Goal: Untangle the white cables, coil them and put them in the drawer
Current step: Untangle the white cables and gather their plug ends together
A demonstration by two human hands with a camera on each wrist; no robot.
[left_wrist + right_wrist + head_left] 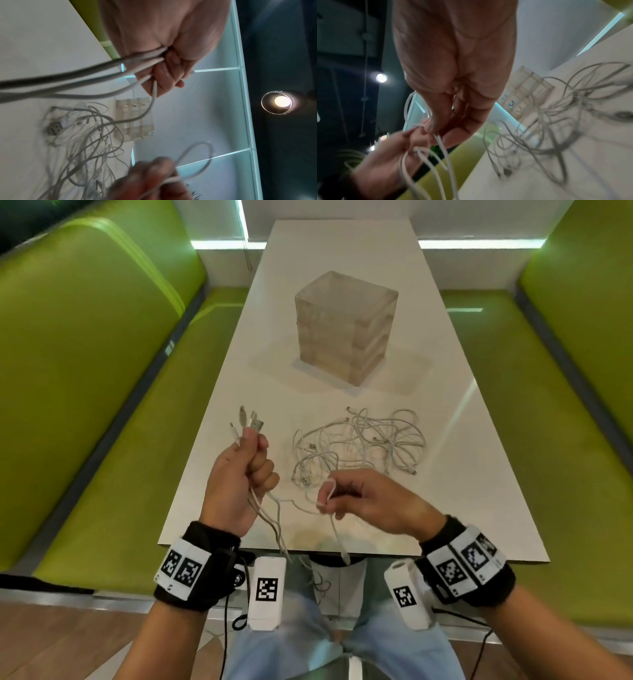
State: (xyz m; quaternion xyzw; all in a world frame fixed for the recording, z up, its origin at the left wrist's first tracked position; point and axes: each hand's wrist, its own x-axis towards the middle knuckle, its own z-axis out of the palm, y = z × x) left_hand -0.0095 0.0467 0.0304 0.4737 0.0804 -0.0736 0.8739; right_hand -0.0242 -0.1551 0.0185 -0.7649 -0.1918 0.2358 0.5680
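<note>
My left hand (251, 455) is fisted round a bundle of white cables (133, 63); their USB plugs (249, 419) stick up above the thumb, and the cords trail down past the table's near edge. My right hand (337, 496) pinches a small loop of white cable (327, 493), whose end hangs over the edge toward my lap. A tangled heap of white cables (359, 443) lies on the white table (462, 474), just beyond both hands. The translucent drawer unit (346, 326) stands at mid-table with its drawers closed.
Green padded benches (85, 371) flank the table on both sides. My legs in light jeans (308, 628) are below the near table edge. A white wall with light strips (479, 242) closes the far end.
</note>
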